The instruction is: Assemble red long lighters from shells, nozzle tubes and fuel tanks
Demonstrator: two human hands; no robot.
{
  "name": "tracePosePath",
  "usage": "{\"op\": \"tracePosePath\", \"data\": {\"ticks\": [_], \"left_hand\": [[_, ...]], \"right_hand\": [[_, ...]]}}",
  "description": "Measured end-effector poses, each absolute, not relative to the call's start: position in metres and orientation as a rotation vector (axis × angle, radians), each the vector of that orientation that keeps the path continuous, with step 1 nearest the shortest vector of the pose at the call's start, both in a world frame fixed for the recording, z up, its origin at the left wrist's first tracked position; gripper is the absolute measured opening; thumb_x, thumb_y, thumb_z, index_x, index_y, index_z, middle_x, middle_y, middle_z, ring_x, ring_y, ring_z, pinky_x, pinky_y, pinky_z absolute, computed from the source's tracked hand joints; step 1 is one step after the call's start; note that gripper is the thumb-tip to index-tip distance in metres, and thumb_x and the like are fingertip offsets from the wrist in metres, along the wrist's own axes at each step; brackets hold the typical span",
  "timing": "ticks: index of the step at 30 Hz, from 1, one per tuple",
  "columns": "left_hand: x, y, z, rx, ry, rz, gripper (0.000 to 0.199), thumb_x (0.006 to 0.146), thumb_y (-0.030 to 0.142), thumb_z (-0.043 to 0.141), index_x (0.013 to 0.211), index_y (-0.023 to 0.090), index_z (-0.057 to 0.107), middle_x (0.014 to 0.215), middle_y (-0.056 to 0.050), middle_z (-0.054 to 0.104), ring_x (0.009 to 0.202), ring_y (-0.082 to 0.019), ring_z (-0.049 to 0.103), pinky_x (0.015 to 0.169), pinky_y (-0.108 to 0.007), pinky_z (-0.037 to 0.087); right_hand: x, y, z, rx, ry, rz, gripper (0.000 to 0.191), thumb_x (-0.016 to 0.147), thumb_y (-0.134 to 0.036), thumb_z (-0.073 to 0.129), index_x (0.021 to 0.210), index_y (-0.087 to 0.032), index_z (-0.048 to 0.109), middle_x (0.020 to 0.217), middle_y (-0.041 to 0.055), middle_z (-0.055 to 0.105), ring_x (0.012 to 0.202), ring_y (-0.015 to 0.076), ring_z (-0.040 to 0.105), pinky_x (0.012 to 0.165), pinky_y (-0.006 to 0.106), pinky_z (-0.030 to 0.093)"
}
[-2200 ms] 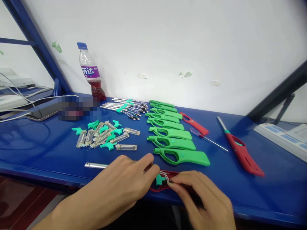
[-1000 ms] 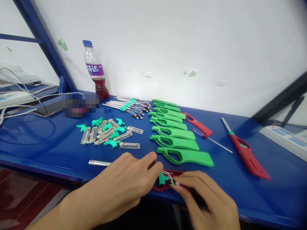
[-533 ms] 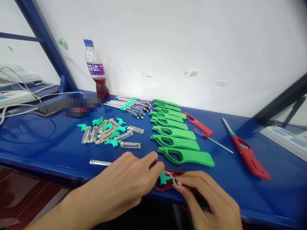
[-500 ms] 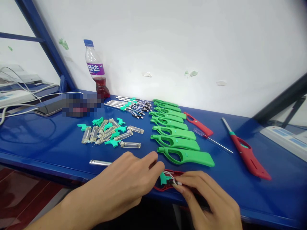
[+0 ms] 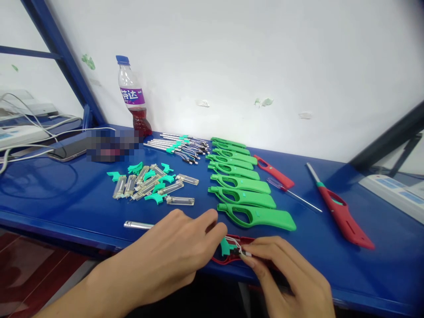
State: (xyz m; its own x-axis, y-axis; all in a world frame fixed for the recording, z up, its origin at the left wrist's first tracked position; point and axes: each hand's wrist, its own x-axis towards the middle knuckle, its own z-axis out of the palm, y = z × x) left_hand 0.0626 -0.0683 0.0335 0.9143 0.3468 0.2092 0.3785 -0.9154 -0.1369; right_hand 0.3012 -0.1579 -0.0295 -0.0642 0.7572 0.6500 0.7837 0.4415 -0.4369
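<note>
At the table's front edge lies an open red lighter shell [image 5: 225, 260] with a teal trigger [image 5: 225, 246], white wires and a small black part inside. My left hand [image 5: 180, 243] is closed over the shell's left end, its fingertips by the trigger; what they pinch is hidden. A metal tube [image 5: 137, 225] sticks out to the left from under this hand. My right hand [image 5: 288, 274] pinches the black part with its white tip [image 5: 245, 253] between thumb and forefinger, over the shell's right part.
Green shells [image 5: 271, 217] lie in a column behind the hands. Clear fuel tanks [image 5: 180, 201] and teal triggers are scattered left of them, with metal rods [image 5: 159, 143] behind. A red lighter [image 5: 344, 216], a screwdriver [image 5: 304, 201] and a bottle [image 5: 132, 95] are farther out.
</note>
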Motion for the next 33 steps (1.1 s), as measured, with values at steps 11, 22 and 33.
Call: {"op": "tracePosePath", "data": {"ticks": [11, 22, 33], "left_hand": [[0.0621, -0.0683, 0.0308, -2.873, -0.555, -0.342, 0.05, 0.074, -0.007, 0.054, 0.115, 0.022, 0.054, 0.101, 0.0, 0.062, 0.066, -0.021, 0.046, 0.054, -0.041, 0.022], [0.0627, -0.0686, 0.031, -2.874, -0.548, -0.33, 0.047, 0.075, -0.007, 0.054, 0.111, 0.023, 0.055, 0.097, 0.001, 0.059, 0.062, -0.021, 0.041, 0.053, -0.041, 0.019], [0.064, -0.0696, 0.0304, -2.853, -0.564, -0.371, 0.049, 0.073, -0.006, 0.056, 0.113, 0.023, 0.055, 0.097, 0.001, 0.061, 0.061, -0.021, 0.043, 0.052, -0.041, 0.024]], "right_hand": [[0.3045, -0.1594, -0.0308, -1.316, -1.845, -0.001, 0.009, 0.108, -0.025, 0.071, 0.107, -0.033, 0.073, 0.1, -0.0072, 0.08, 0.086, 0.0101, 0.077, 0.08, 0.02, 0.061], [0.3062, -0.1552, -0.0283, -1.266, -1.874, 0.036, 0.014, 0.106, -0.021, 0.073, 0.111, -0.034, 0.075, 0.103, -0.0079, 0.08, 0.089, 0.0087, 0.077, 0.081, 0.017, 0.063], [0.309, -0.1548, -0.0301, -1.247, -1.913, -0.029, 0.025, 0.107, -0.016, 0.069, 0.121, -0.035, 0.078, 0.11, -0.0079, 0.082, 0.094, 0.008, 0.078, 0.085, 0.017, 0.064]]}}
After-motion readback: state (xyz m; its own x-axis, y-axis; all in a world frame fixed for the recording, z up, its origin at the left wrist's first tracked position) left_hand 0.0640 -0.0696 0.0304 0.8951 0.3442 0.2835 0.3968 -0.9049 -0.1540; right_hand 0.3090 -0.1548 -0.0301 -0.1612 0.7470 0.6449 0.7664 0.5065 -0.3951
